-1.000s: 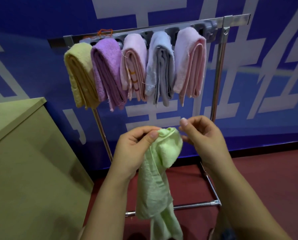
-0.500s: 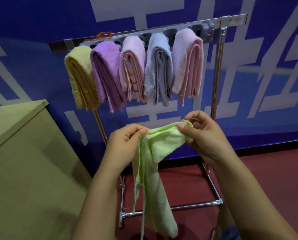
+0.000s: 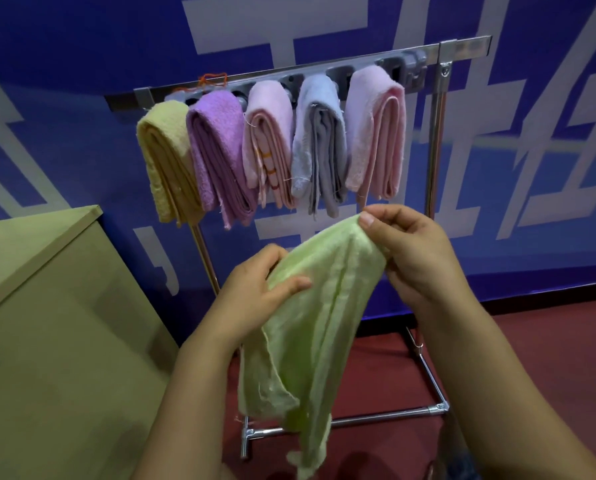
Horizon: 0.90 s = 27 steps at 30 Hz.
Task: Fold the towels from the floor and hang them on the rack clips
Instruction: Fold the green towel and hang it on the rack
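Note:
A light green towel (image 3: 310,327) hangs in front of me, spread between both hands. My right hand (image 3: 414,258) pinches its upper corner, raised just below the hung towels. My left hand (image 3: 255,289) grips the towel's left edge lower down, thumb on the cloth. The metal rack (image 3: 435,133) stands behind, its top bar carrying grey clips. Several folded towels hang from them: yellow (image 3: 166,161), purple (image 3: 220,157), pink striped (image 3: 269,143), grey-blue (image 3: 319,147) and pink (image 3: 376,133). One grey clip (image 3: 415,69) at the right end holds nothing.
A tan cabinet (image 3: 47,323) stands close on the left. A blue wall with white lettering is behind the rack. The floor (image 3: 549,341) is dark red, and the rack's base bars (image 3: 376,419) lie on it below the green towel.
Both hands have drawn apart and the bunched green towel has opened out wider. My right hand took its corner and lifted it up and right; my left hand slid down the left edge.

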{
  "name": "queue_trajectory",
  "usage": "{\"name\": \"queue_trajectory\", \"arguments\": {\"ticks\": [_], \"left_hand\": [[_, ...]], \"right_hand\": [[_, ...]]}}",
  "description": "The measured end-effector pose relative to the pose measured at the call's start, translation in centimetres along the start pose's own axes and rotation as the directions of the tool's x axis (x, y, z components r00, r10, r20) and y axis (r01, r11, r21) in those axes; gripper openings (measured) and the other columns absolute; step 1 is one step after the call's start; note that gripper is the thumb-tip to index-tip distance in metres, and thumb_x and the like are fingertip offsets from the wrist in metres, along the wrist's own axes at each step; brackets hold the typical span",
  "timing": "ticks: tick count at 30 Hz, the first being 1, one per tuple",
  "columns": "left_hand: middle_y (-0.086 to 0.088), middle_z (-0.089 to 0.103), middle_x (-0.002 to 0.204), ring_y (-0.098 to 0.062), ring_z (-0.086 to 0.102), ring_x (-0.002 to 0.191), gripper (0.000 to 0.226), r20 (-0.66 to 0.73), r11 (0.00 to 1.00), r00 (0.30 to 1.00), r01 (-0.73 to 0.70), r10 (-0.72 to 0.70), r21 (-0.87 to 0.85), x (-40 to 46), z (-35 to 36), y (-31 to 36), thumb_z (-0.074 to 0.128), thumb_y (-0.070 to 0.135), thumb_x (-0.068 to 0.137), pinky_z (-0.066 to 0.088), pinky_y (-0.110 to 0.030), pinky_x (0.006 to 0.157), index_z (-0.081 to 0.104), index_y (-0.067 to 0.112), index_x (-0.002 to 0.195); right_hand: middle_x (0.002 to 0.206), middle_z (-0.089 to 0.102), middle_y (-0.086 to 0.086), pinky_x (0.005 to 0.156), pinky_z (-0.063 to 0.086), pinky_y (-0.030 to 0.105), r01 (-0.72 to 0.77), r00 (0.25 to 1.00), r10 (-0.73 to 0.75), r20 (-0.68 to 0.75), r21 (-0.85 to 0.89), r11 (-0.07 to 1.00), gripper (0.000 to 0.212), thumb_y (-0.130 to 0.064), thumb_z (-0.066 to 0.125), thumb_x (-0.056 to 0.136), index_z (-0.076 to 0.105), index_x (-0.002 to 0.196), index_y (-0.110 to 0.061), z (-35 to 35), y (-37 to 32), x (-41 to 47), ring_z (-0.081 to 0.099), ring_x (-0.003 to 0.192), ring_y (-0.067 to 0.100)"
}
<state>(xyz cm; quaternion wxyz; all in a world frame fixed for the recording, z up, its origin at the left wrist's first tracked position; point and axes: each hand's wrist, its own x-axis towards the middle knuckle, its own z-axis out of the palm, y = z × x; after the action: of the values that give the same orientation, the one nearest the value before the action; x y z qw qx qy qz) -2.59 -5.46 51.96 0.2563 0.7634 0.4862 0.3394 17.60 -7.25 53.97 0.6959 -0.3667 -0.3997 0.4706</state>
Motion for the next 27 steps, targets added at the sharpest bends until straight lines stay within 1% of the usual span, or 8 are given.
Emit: {"name": "queue_trajectory", "arguments": {"ticks": [4,8,13,15,17,19,24,27], "left_hand": [[-0.003,0.068,0.087,-0.017,0.065,0.083,0.004,0.064,0.989,0.987,0.15,-0.149,-0.013,-1.0,-0.1,-3.8,0.065,0.017,0.087,0.051,-0.038,0.078,0.062,0.019,0.086],[-0.004,0.073,0.085,-0.017,0.069,0.079,0.012,0.06,0.948,0.96,0.281,-0.274,-0.153,-2.3,-0.6,-6.6,0.063,0.017,0.089,0.053,-0.033,0.074,0.073,0.021,0.083],[-0.007,0.072,0.077,-0.018,0.067,0.069,0.013,0.017,0.852,0.931,0.34,-0.363,-0.398,-2.9,-0.8,-7.6,0.066,0.016,0.085,0.052,-0.03,0.065,0.076,0.014,0.076],[-0.008,0.072,0.074,-0.018,0.067,0.066,0.012,0.029,0.816,0.92,0.362,-0.391,-0.45,-2.9,-0.6,-8.1,0.066,0.014,0.083,0.054,-0.027,0.06,0.076,0.011,0.077],[-0.009,0.071,0.07,-0.02,0.065,0.064,0.012,0.039,0.759,0.905,0.379,-0.424,-0.53,-2.9,-0.4,-8.6,0.065,0.012,0.083,0.054,-0.025,0.055,0.074,0.007,0.077],[-0.01,0.069,0.068,-0.024,0.063,0.064,0.015,0.037,0.699,0.892,0.378,-0.451,-0.607,-2.9,-0.3,-9.1,0.067,0.019,0.079,0.055,-0.025,0.054,0.07,0.004,0.077],[-0.018,0.071,0.088,-0.027,0.069,0.076,0.077,0.039,0.521,0.857,0.348,-0.514,-0.78,-2.8,-0.6,-9.2,0.091,0.052,0.041,0.059,-0.035,0.067,0.068,0.001,0.094],[-0.017,0.07,0.094,-0.025,0.071,0.082,0.049,0.044,0.394,0.851,0.288,-0.524,-0.873,-2.9,-0.8,-8.8,0.073,0.037,0.074,0.06,-0.036,0.068,0.064,0.003,0.107]], "right_hand": [[0.065,0.068,0.002,0.061,0.058,0.027,-0.15,0.987,0.159,-0.013,0.248,0.957,0.002,-0.011,0.064,0.084,0.064,0.083,-0.011,-1.1,-0.1,0.8,0.065,0.059,0.012],[0.075,0.068,0.006,0.083,0.057,0.04,-0.3,0.94,0.342,-0.018,0.435,0.849,0.013,-0.018,0.07,0.08,0.063,0.087,-0.011,-2.6,-0.1,1.4,0.067,0.071,0.016],[0.081,0.071,0.009,0.061,0.058,0.049,-0.398,0.871,0.49,-0.027,0.544,0.738,0.04,-0.019,0.075,0.066,0.063,0.104,-0.013,-4.0,0.2,2.0,0.071,0.083,0.024],[0.086,0.07,0.007,0.061,0.058,0.05,-0.449,0.846,0.533,-0.014,0.522,0.726,0.03,-0.023,0.074,0.069,0.065,0.094,-0.01,-4.4,0.1,1.8,0.069,0.091,0.025],[0.076,0.071,0.01,0.064,0.057,0.049,-0.47,0.825,0.565,-0.018,0.531,0.705,0.025,-0.026,0.071,0.075,0.065,0.076,-0.003,-4.6,-0.2,1.6,0.072,0.075,0.028],[0.075,0.072,0.014,0.065,0.05,0.053,-0.486,0.809,0.587,-0.019,0.54,0.687,0.028,-0.028,0.072,0.073,0.064,0.079,-0.002,-4.8,-0.3,1.4,0.072,0.069,0.032],[0.08,0.074,0.01,0.061,0.049,0.052,-0.535,0.755,0.653,-0.058,0.52,0.666,0.026,-0.027,0.076,0.072,0.067,0.086,-0.008,-5.1,0.2,1.1,0.072,0.073,0.03],[0.079,0.073,0.008,0.065,0.05,0.053,-0.501,0.762,0.647,-0.029,0.607,0.617,0.021,-0.02,0.076,0.07,0.067,0.082,-0.005,-5.1,0.8,1.1,0.072,0.074,0.028]]}}
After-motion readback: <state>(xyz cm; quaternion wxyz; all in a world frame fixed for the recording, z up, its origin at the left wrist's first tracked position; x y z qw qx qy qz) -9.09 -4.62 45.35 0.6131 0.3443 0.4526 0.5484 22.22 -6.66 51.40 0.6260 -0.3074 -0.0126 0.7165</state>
